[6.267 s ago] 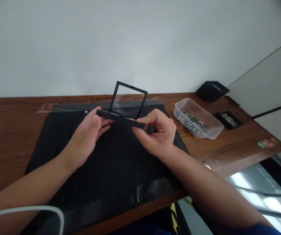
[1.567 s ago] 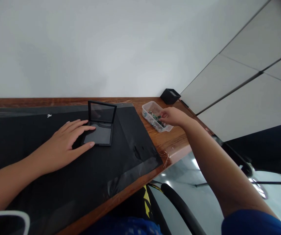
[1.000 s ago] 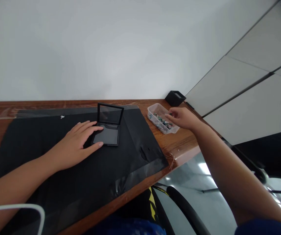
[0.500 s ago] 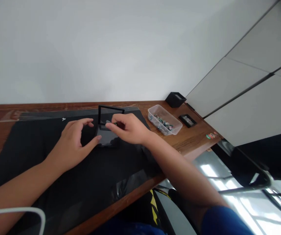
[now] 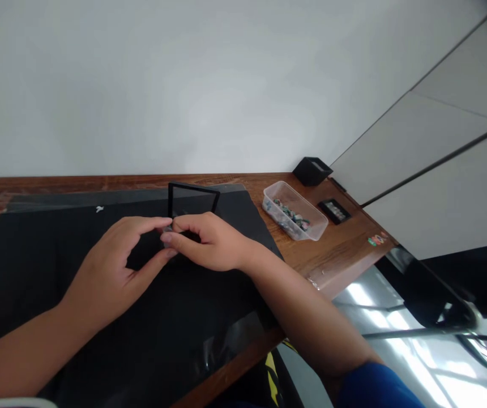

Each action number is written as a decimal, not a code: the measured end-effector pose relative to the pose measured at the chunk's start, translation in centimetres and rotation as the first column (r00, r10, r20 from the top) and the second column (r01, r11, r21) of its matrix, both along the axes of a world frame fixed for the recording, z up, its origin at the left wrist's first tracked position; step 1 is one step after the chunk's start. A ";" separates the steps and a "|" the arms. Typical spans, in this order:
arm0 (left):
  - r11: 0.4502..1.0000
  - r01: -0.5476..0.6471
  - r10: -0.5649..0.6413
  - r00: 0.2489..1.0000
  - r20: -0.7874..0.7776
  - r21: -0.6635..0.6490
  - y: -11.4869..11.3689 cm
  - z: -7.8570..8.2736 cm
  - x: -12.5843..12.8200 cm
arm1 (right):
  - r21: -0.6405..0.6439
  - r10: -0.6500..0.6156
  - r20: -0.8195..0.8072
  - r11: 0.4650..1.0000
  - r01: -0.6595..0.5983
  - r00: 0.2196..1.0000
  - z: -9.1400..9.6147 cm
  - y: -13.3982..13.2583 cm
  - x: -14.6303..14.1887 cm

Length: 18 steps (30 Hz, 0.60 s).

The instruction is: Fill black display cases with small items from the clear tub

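A black-framed, hinged display box (image 5: pixel 194 187) stands with its lid raised on the black mat (image 5: pixel 192 328); its base is mostly hidden behind my hands. My left hand (image 5: pixel 118 263) is at the box's left side, thumb and forefinger curved into a pinch. My right hand (image 5: pixel 209 241) reaches across the front of the box, its thumb and forefinger closed together. The fingertips of both hands meet at the box's front left, around a small, pale bit that is too hidden to name.
To the right stands a clear plastic tub (image 5: pixel 294 211) of small mixed parts. Behind it is a black box (image 5: pixel 312 171), and beside it a flat black framed case (image 5: pixel 334 211). Small coloured pieces (image 5: pixel 377 239) lie near the table's right edge. A white scrap (image 5: pixel 99 209) rests on the mat.
My right hand has moved left and slightly down, and my left hand has shifted right, so their fingertips now meet. The left fingers have closed in. The view has turned slightly.
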<state>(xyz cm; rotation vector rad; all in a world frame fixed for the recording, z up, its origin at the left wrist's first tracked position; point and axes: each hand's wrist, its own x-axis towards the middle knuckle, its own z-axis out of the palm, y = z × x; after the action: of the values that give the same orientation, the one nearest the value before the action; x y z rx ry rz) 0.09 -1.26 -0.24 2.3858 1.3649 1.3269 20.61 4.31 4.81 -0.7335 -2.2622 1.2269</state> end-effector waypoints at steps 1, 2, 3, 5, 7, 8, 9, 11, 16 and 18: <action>1.000 0.016 -0.016 1.000 0.003 0.009 0.0 0.1 0.0 | -0.008 0.006 0.003 1.000 -0.006 1.000 -0.1 0.0 0.1; 1.000 0.028 -0.028 1.000 0.004 0.015 -0.1 0.2 0.0 | -0.014 0.008 0.003 1.000 -0.008 1.000 -0.2 0.0 0.2; 0.999 0.030 -0.030 1.000 0.008 0.016 -0.1 0.2 -0.1 | -0.019 0.010 0.002 1.000 -0.010 1.000 -0.2 0.0 0.2; 1.000 0.013 -0.013 1.000 0.014 -0.014 -0.2 0.3 -0.2 | -0.019 0.014 0.007 1.000 -0.014 1.000 -0.4 0.0 0.3; 0.997 -0.012 0.013 1.000 0.019 -0.074 -0.2 0.3 -0.3 | -0.010 0.013 0.014 1.000 -0.013 1.000 -0.4 0.0 0.3; 0.994 -0.026 0.028 0.999 0.021 -0.105 -0.3 0.3 -0.3 | -0.006 0.014 0.016 1.000 -0.014 1.000 -0.4 0.0 0.3; 0.991 -0.040 0.044 0.999 0.024 -0.129 -0.3 0.2 -0.4 | -0.005 0.016 0.017 1.000 -0.016 1.000 -0.4 -0.1 0.3; 0.986 -0.070 0.076 0.997 0.032 -0.152 -0.3 0.1 -0.5 | -0.007 0.026 0.023 1.000 -0.026 0.999 -0.2 -0.2 0.3; 0.991 -0.044 0.054 0.996 0.074 -0.129 -0.2 0.1 -0.5 | 0.009 0.031 0.041 0.999 -0.031 0.999 -0.1 -0.4 0.3; 0.993 -0.033 0.043 0.995 0.087 -0.116 -0.1 0.1 -0.5 | 0.021 0.024 0.048 0.999 -0.025 0.999 -0.2 -0.4 0.2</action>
<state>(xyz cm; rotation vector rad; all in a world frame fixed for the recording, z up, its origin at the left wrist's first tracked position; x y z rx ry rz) -0.45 -1.39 -0.15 2.2105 1.4274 1.3098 20.83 3.91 4.64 -0.7364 -2.3257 1.2068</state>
